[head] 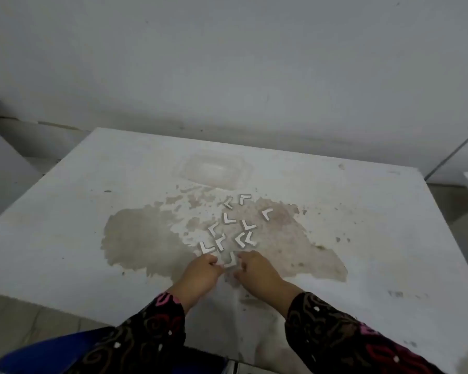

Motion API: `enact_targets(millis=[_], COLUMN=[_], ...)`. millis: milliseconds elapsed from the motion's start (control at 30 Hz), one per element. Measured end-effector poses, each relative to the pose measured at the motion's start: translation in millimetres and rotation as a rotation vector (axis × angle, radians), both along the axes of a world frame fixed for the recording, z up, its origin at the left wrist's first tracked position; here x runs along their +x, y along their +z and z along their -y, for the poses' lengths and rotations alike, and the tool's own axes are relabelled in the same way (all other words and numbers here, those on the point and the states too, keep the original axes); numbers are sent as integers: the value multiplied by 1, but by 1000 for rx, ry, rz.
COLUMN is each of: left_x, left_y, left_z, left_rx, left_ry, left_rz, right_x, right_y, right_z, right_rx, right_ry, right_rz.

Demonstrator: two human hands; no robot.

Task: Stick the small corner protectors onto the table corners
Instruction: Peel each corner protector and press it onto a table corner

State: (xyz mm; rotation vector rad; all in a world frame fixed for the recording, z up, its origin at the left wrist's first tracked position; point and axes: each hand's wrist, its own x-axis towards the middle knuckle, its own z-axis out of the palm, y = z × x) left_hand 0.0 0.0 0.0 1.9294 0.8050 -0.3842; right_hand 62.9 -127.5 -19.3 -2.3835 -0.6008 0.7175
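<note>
Protectors [228, 217], white and L-shaped: eleven by count, with the two overlapping ones at mid-right hard to split for blur. All on one table [65, 211], white, over a large brown stain [135, 238] near its middle. Ten loose and flat, in a scatter running from just beyond the fingertips out toward one clear tray [214, 168] farther back. Nearest two of these just beyond the left knuckles, farthest pair just short of the tray, one off alone to the right.

Eleventh protector [230, 261] between the two hands, at the near end of the scatter, touching both. Left hand [200, 273]: fingers curled, tips pinching the protector's left side. Right hand [257, 271]: fingers curled likewise, tips gripping its right side. Cannot tell whether lifted or resting on the table. Hands close together, parted only by the piece held.

Two sleeves [152, 333], dark with pink and tan swirls, reaching to the wrists. One blue shape [52, 349] at lower left under the left sleeve, too cut off to name. Behind the table, a plain white wall [227, 63].
</note>
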Motion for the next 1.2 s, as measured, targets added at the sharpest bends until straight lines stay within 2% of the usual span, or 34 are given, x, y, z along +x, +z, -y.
enact_targets(millis=[67,333,567,667,767,900,1000,1200], left_x=[4,9,13,13,12,16,22,36], left_y=[-2,-11,-19,-20,-17,-3,13,56], left_z=[0,-4,-12,-12,-6,3,11,31], left_rx=[-5,-63,-217,-301,-381,-597,-772,-914], left_ry=[3,35,42,57,99,239,236,177], left_rz=[42,35,22,-12,6,149,250,449], right_x=[4,13,7,5,7,14,16,15], right_y=[-3,-16,-17,-17,-10,20,49,91], right_z=[-7,-22,-19,-10,1,17,26,36], right_rx=[52,-142,-46,44,137,469,725,965], right_ry=[-25,19,-93,-173,-298,-521,-622,-638], right_rz=[6,30,72,37,-80,-349,-481,-617])
